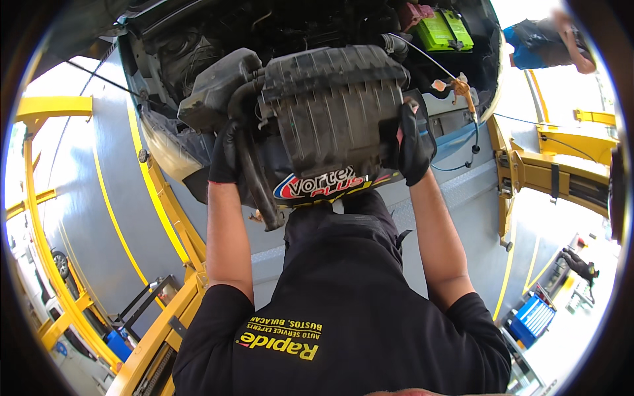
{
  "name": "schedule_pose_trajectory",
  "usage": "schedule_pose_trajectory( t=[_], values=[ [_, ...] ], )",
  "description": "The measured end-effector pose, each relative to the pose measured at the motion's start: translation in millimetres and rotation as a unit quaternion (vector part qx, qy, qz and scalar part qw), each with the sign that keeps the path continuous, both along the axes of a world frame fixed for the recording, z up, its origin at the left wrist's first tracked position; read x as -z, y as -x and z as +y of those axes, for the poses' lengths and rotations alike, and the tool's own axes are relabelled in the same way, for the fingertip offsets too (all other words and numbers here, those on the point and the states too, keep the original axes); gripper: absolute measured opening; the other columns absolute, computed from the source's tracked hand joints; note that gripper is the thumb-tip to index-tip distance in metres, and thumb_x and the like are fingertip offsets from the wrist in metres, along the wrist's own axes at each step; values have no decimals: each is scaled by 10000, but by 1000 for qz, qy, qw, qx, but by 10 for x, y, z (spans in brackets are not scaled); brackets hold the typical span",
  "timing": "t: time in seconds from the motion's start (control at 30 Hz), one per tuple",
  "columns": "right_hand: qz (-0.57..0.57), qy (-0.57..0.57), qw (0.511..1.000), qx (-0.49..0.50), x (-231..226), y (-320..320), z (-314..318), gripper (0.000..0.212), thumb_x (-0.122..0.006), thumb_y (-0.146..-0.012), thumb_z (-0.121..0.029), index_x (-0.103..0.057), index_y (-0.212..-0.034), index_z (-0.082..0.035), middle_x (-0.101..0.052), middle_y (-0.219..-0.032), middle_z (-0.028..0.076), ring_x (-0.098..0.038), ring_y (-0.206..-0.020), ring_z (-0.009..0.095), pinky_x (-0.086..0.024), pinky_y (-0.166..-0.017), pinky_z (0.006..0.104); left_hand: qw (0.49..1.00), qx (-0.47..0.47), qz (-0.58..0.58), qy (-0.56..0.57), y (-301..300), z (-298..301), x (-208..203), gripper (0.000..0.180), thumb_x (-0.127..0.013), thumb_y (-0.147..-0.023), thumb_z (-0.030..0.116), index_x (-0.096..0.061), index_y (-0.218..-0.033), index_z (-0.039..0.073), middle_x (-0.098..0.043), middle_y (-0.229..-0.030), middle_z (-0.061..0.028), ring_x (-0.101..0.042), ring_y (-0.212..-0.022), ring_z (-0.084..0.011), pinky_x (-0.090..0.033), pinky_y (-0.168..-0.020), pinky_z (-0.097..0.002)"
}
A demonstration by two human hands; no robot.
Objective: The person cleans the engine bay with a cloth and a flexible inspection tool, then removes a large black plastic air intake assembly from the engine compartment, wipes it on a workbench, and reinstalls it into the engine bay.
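Note:
Both my hands wear black gloves and grip a large black ribbed air filter housing [337,122] at the front of an open engine bay. My left hand [226,155] is closed at its left side, beside a bent black hose [249,175] that hangs down. My right hand [416,142] is closed on the right side, with the fingers partly hidden behind the housing. A dusty grey-black plastic box [221,89] sits at the housing's upper left. A printed cover [323,185] shows below the housing.
A lime-green battery [446,32] sits at the bay's far right, near a cable with an orange-brown connector [464,89]. Yellow lift arms [555,177] flank the car. Another person [545,43] stands at far right. A blue tool cabinet [532,320] is at lower right.

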State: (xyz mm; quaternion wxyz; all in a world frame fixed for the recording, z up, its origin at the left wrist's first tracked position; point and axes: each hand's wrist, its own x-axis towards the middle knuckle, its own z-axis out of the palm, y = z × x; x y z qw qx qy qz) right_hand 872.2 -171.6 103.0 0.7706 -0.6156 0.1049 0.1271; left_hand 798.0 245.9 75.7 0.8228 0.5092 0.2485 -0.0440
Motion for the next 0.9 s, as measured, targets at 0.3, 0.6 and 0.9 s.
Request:
schedule_pose_trajectory(
  t=[0.3, 0.6, 0.9],
  values=[
    [6, 24, 995, -95, 389, -1802, 402, 291, -530, -1111, -413, -532, -1010, -140, -463, -623, -51, -411, -533, 57, -312, -504, 242, 996, -68, 38, -45, -1356, 30, 97, 361, -694, -969, 324, -684, -1251, 99, -716, -1105, -116, -758, -895, -279, -631, -725, -407],
    [19, -57, 996, -63, 851, -2711, 842, 209, -614, -1051, -252, -492, -1094, -88, -518, -629, 2, -519, -552, 109, -414, -523, 281, 991, -117, 24, 54, -2178, 457, 666, 297, -684, -951, 319, -694, -1167, 114, -727, -949, -98, -736, -779, -255, -637, -659, -377],
    [45, -95, 993, -53, 813, -2453, 751, 232, -617, -1064, -214, -449, -1151, -81, -542, -654, 20, -559, -498, 106, -419, -441, 270, 993, -70, -65, 71, -2562, 1020, 1202, 359, -678, -941, 279, -704, -1234, 73, -737, -1211, -141, -713, -1067, -302, -604, -941, -451]
  ],
)
